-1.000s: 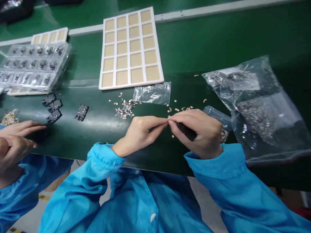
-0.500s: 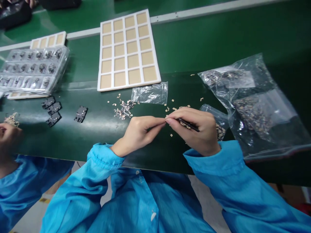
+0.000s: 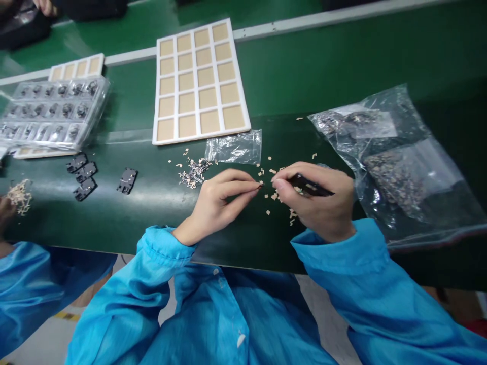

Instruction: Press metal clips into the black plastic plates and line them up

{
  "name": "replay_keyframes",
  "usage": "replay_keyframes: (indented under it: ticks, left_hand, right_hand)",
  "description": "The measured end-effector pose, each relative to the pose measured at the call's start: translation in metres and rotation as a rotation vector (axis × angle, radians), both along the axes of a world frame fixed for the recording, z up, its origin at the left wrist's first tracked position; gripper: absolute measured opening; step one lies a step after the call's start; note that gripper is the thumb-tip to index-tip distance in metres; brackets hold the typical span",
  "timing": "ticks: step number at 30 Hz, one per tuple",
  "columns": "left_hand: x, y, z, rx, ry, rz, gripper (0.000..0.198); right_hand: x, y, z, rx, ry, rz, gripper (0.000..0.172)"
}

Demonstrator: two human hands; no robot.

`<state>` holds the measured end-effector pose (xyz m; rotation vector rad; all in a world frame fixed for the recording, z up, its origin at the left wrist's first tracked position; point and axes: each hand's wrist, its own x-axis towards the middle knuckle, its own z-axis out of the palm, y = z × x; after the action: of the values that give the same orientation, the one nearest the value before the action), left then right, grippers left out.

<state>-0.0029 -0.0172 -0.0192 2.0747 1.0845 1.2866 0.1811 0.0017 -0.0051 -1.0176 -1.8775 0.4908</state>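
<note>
My left hand (image 3: 228,197) is closed in a pinch, with a tiny dark and pale part (image 3: 261,185) at its fingertips. Just to its right, my right hand (image 3: 317,197) is closed around a slim black tool that looks like tweezers (image 3: 310,185), lying across the palm. Its thumb and index finger come close together; whether a small piece sits between them I cannot make out. A small gap separates the two hands. Under and around the right hand lie loose copper-coloured pieces (image 3: 274,196). A pile of small silvery metal parts (image 3: 194,173) lies beyond my left hand.
A white grid tray (image 3: 175,96) and an empty clear bag (image 3: 234,147) lie ahead. Clear bags of parts (image 3: 395,177) are at right. Black flat modules (image 3: 127,180) and a clear blister tray (image 3: 57,109) lie left. A co-worker's hand (image 3: 5,210) touches pale pieces (image 3: 20,196).
My hands have come apart: the right hand has moved right, away from the left fingertips, and the black tool shows more. The co-worker's hand at left has shifted, uncovering more pale pieces.
</note>
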Motion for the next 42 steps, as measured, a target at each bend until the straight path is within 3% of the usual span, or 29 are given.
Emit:
replay_keyframes:
  ticks: [4, 9, 12, 17, 20, 22, 24, 28, 32, 42]
  left_hand:
    - [-0.009, 0.004, 0.002, 0.226, 0.212, 0.172, 0.012]
    - [-0.013, 0.006, 0.001, 0.236, 0.279, 0.194, 0.015]
    - [-0.011, 0.006, 0.002, 0.158, 0.177, 0.175, 0.016]
    - [-0.009, 0.004, 0.008, -0.069, -0.019, 0.126, 0.013]
    - [-0.009, 0.003, 0.009, -0.239, -0.145, 0.112, 0.016]
    - [-0.008, 0.002, 0.009, -0.367, -0.257, 0.101, 0.030]
    - [-0.007, 0.002, 0.010, -0.487, -0.346, 0.099, 0.035]
    - [-0.005, 0.004, 0.016, -0.674, -0.442, 0.037, 0.013]
    - [-0.005, 0.006, 0.020, -0.819, -0.416, -0.048, 0.010]
    - [-0.005, 0.008, 0.018, -0.872, -0.287, -0.115, 0.010]
  right_hand:
    - [0.018, 0.012, -0.003, -0.091, -0.225, -0.129, 0.011]
    - [0.028, 0.019, -0.008, -0.238, -0.353, -0.138, 0.020]
    - [0.023, 0.014, -0.005, -0.439, -0.152, -0.062, 0.023]
    - [0.012, 0.008, 0.001, -0.850, 0.268, 0.201, 0.018]
    - [0.008, 0.007, 0.003, -0.982, 0.379, 0.265, 0.014]
    - [0.007, 0.008, 0.003, -1.039, 0.450, 0.275, 0.020]
    - [0.006, 0.008, 0.002, -1.081, 0.540, 0.283, 0.026]
    - [0.005, 0.009, -0.001, -1.124, 0.717, 0.278, 0.026]
    - [0.002, 0.007, -0.002, -1.118, 0.779, 0.247, 0.023]
    - [-0.001, 0.000, -0.006, -1.054, 0.469, 0.314, 0.024]
